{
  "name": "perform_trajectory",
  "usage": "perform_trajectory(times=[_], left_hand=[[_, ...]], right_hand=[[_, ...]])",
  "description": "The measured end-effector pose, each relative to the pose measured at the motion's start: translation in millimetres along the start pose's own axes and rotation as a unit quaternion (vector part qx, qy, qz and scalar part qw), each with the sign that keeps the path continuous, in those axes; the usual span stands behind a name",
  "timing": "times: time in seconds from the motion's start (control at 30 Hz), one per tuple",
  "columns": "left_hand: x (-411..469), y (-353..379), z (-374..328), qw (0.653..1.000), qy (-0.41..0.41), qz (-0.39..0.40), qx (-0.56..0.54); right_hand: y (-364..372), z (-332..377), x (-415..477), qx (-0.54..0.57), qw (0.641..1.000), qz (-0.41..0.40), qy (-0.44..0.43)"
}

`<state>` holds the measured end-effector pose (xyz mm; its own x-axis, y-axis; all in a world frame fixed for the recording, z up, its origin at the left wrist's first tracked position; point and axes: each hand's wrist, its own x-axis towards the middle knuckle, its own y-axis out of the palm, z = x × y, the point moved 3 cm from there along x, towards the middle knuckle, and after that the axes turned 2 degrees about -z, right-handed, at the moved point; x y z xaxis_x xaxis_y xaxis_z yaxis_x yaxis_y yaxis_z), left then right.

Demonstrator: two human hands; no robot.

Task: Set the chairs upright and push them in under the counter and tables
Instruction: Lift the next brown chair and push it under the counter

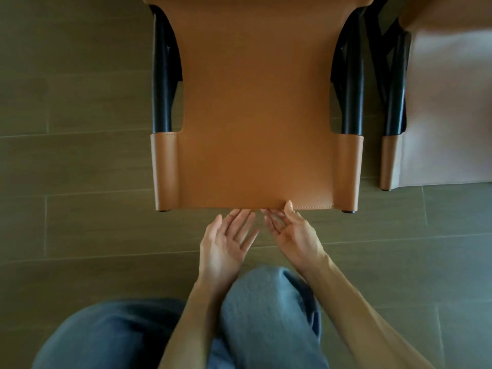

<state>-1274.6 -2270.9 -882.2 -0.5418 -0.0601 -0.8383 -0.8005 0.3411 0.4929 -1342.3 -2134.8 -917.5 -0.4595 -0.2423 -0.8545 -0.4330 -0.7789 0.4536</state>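
Observation:
A tan leather chair (255, 110) with black frame tubes lies tipped over on the floor, its backrest panel facing up and its top edge nearest me. My left hand (226, 241) is palm up with fingers spread, fingertips slipping under that near edge. My right hand (290, 233) is also palm up, its fingers under the edge and its thumb resting on top of the leather. Neither hand has closed around the chair.
A second chair (447, 110) of the same kind, paler in the light, lies close on the right. The floor (80, 169) is dark wood-look planks. My knees in blue jeans (266, 315) are bent low in front of the chair.

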Motion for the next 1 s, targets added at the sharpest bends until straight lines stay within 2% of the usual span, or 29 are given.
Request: perform_trajectory(times=[0.07,0.13,0.17,0.2,0.27,0.3,0.33,0.4,0.53,0.63,0.9,0.97,1.0], left_hand=[[-34,35,-19,0.994,0.045,-0.010,0.097],[-66,65,-32,0.958,0.148,-0.049,0.240],[-84,83,-41,0.912,0.228,-0.080,0.332],[-101,101,-52,0.841,0.315,-0.105,0.426],[-127,139,-68,0.676,0.432,-0.088,0.591],[-134,156,-75,0.604,0.450,-0.061,0.656],[-138,170,-82,0.548,0.454,-0.043,0.701],[-146,204,-105,0.480,0.472,-0.047,0.738],[-160,277,-161,0.429,0.548,-0.035,0.717],[-164,336,-210,0.398,0.575,-0.020,0.715],[-159,468,-311,0.343,0.505,0.021,0.792],[-159,490,-328,0.330,0.490,0.031,0.806],[-159,501,-336,0.325,0.485,0.036,0.811]], right_hand=[[31,20,-30,-0.002,1.000,-0.002,-0.002],[58,39,-56,0.002,1.000,-0.005,0.000],[74,50,-71,0.003,1.000,-0.007,0.004],[92,61,-85,0.006,1.000,-0.007,0.007],[126,83,-113,0.012,1.000,-0.004,0.009],[144,95,-128,0.011,1.000,-0.004,0.003],[160,107,-138,0.006,1.000,-0.003,-0.006],[199,136,-159,-0.015,1.000,0.008,-0.024],[279,194,-193,-0.039,0.997,0.025,-0.067],[339,236,-214,-0.029,0.995,0.012,-0.092],[470,327,-241,-0.063,0.985,-0.057,-0.147],[495,345,-253,-0.131,0.977,-0.051,-0.158],[505,353,-259,-0.207,0.962,-0.058,-0.166]])
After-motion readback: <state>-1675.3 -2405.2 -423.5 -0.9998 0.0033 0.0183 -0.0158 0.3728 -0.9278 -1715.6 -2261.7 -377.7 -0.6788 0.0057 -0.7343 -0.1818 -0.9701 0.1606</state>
